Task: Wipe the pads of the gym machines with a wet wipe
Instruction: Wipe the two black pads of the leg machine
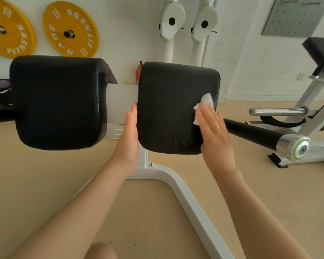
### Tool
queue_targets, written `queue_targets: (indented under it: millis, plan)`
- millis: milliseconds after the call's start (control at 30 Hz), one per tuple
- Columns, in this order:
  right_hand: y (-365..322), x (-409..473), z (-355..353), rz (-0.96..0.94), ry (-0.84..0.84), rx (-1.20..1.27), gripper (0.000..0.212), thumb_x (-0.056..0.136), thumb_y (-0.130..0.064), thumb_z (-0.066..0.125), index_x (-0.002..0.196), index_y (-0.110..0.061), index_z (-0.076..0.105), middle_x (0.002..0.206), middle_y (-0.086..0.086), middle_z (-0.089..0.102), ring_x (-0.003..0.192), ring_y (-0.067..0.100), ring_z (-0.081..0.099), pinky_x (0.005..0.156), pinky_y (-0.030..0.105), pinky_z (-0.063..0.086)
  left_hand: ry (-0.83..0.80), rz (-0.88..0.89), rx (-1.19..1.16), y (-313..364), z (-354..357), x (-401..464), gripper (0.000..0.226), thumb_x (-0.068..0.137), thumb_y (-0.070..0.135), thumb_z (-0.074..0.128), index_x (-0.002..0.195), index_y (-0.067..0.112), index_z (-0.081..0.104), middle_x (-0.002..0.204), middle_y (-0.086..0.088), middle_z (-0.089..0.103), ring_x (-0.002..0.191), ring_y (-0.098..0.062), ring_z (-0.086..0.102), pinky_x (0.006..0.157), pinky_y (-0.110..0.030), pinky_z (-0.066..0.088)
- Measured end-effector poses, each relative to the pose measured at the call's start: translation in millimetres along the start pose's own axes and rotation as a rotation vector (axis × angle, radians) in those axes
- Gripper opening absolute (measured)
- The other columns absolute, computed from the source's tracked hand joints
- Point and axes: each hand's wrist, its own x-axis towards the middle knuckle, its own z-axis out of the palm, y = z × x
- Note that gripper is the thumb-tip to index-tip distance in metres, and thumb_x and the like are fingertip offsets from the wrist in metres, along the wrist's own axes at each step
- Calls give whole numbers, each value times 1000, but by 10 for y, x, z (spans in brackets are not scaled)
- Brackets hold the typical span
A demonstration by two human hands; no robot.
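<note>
The fingers [210, 118] of the right hand [216, 135] lie straight and close together, flat on the face of the right pad [168, 109], pressing a crumpled white wet wipe [204, 103] against it near the pad's right edge, about halfway up; the wipe shows above and to the left of the fingertips, the rest of it hidden under the hand; a thin gold ring [216, 128] sits on one finger. The left hand [128, 139] is laid edge-on along the same pad's left edge, fingers straight and held together, pointing up, closed on nothing; it touches the pad's side in the gap between the two pads. The left pad [58, 101], black like the other, stands just beside it across a white bracket [121, 101]; both are carried on a white frame [178, 184] that runs down over the tan floor [36, 184]. A black roller with a chrome end cap [258, 133] sticks out beyond the right pad's right edge. On the far wall hang two yellow weight plates [70, 28] and two white focus mitts [204, 23]; another machine [310, 101] stands at the right.
</note>
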Motion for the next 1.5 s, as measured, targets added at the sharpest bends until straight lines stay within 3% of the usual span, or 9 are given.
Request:
queue_targets:
  millis: [233,433,567,800,933,1067,1267,1400,1500]
  plan:
    - [-251,-388,307,-177,-47,154,48,101,-6,10,128,5,48,137,12,42,130,27,37,114,34,24,40,17,-34,26,52,-32,52,94,56,10,145,42,15,154,17,16,142,-7,15,116,-40,14]
    - [-307,-724,400,-353,-150,108,36,96,2,31,130,-3,42,133,12,51,129,21,38,114,29,21,52,31,-7,5,52,-38,64,83,65,13,144,44,16,154,18,15,142,-7,12,117,-46,11]
    - [-96,-447,227,-178,-61,128,47,99,-2,12,130,2,47,136,15,47,132,23,33,116,32,18,27,21,-33,11,26,-32,59,87,61,13,143,44,18,153,18,18,141,-7,15,117,-45,13]
    - [-4,-35,74,56,46,44,55,78,13,50,131,5,46,139,18,46,132,30,36,109,36,26,22,14,-6,47,44,-45,50,95,55,12,144,43,14,153,20,17,142,-7,14,116,-38,13]
    - [-390,-190,-110,207,52,412,39,90,-2,37,124,-7,56,123,-6,54,116,-2,46,98,7,35,68,153,291,98,103,-124,59,96,43,34,148,30,7,156,13,4,142,-6,6,116,-29,13]
    - [-705,-280,-309,686,-198,1202,29,90,6,47,105,-12,64,97,2,69,92,12,65,85,30,54,-52,728,650,55,219,-325,55,92,37,45,139,8,33,149,-4,23,141,-19,15,116,-25,16]
    - [-677,-371,-389,942,-342,1614,29,90,-5,41,103,-7,66,106,11,68,98,23,64,86,32,52,-59,382,467,-13,223,-461,26,82,33,66,100,35,46,97,19,54,91,2,53,71,-6,44]
    - [-686,-372,-382,788,-374,1206,24,81,-37,61,92,-17,69,94,2,70,91,17,66,84,37,52,-90,308,423,16,195,-472,24,81,26,67,90,39,50,87,21,59,85,6,57,67,-8,46]
    - [-680,-317,-372,695,-275,928,9,78,-28,64,82,-29,72,92,-5,66,88,7,60,80,29,52,-146,264,371,45,189,-485,18,80,23,68,91,32,57,83,16,62,81,3,60,68,-11,48]
